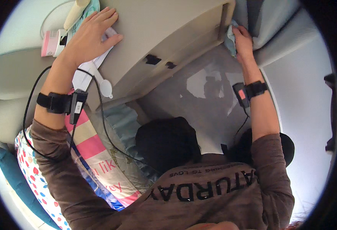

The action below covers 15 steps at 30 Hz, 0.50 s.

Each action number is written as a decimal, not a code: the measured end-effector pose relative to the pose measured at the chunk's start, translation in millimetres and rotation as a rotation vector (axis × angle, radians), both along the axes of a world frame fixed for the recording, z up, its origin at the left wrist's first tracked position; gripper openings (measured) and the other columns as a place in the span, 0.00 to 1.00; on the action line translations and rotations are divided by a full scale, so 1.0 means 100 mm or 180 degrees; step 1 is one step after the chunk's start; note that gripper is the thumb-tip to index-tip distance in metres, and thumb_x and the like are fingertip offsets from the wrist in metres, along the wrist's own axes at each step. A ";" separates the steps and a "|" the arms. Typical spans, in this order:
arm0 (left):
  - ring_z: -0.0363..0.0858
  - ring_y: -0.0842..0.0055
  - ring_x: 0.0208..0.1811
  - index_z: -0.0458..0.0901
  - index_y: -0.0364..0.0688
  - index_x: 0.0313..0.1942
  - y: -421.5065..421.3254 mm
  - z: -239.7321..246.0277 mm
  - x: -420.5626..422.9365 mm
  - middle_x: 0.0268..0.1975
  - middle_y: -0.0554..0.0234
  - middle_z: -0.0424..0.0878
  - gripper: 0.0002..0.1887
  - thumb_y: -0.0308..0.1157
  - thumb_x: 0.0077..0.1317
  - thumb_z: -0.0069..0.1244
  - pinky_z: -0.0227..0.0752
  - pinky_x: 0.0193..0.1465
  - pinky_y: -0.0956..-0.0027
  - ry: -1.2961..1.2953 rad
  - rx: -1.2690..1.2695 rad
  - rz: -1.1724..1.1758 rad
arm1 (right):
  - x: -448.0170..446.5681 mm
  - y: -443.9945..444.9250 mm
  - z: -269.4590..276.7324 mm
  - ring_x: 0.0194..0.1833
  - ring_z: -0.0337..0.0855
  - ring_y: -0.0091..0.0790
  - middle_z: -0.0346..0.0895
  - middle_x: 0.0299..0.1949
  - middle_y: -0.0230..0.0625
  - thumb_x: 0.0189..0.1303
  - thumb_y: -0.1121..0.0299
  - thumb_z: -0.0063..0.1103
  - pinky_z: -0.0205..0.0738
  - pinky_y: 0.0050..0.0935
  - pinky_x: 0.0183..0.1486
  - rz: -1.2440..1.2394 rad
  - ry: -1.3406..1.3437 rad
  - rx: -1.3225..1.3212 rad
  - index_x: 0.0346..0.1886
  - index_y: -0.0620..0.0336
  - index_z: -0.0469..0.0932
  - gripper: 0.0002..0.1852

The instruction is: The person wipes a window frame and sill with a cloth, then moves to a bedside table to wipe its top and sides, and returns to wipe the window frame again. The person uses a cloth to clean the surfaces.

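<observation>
My left hand point(95, 34) lies with fingers spread on the edge of a beige cabinet top point(145, 20), over some papers and beside a pink and white container point(51, 43). At the upper right, my right hand point(243, 40) grips a crumpled light blue cloth point(230, 43) by the end of the cabinet's front, close to a hanging grey curtain. Black straps with small devices are around both forearms. Part of the cloth is hidden behind the fingers.
A white plastic spoon-like utensil point(106, 88) hangs over the cabinet edge. A black cable point(102, 115) loops by my left arm. Pink striped fabric point(90, 146), a spotted pillow point(36, 169) and blue ruffled bedding point(122, 118) lie at the left. A grey floor point(168, 92) shows below the cabinet.
</observation>
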State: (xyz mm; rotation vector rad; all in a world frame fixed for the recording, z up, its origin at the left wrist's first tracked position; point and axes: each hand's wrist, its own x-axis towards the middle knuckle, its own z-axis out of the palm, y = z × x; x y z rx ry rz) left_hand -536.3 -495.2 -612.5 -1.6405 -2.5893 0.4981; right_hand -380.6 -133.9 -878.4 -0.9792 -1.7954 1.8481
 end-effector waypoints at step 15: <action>0.64 0.52 0.79 0.73 0.31 0.70 -0.02 -0.05 0.11 0.77 0.43 0.68 0.34 0.45 0.71 0.55 0.54 0.81 0.56 -0.0210 0.0452 0.0309 | 0.18 -2.06 0.65 0.44 0.76 0.49 0.76 0.43 0.40 0.51 0.78 0.65 0.75 0.42 0.46 0.0382 0.2050 0.2747 0.42 0.58 0.81 0.13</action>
